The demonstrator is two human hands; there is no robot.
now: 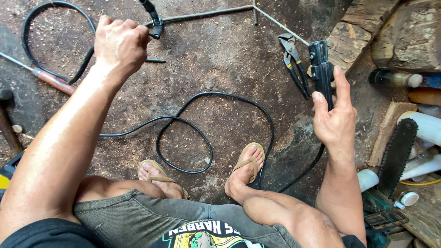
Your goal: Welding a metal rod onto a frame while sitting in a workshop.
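Observation:
My left hand (120, 43) is closed in a fist at the upper left, gripping the end of a thin metal rod (202, 14) beside a black clamp (155, 23). My right hand (335, 120) holds a black welding electrode holder (321, 69) upright, fingers wrapped round its handle, thumb raised. Its black cable (216, 98) loops across the dirt floor between my sandalled feet (245, 167). The rod frame runs along the top to the holder's jaws.
Black-handled pliers (294, 62) lie left of the holder. A chainsaw bar (398, 154) and white pipes (425, 126) lie at right, with wood logs (404, 32) above. A copper-tipped hose (53, 80) and hammer handle (8, 126) sit at left. Sawdust covers the floor.

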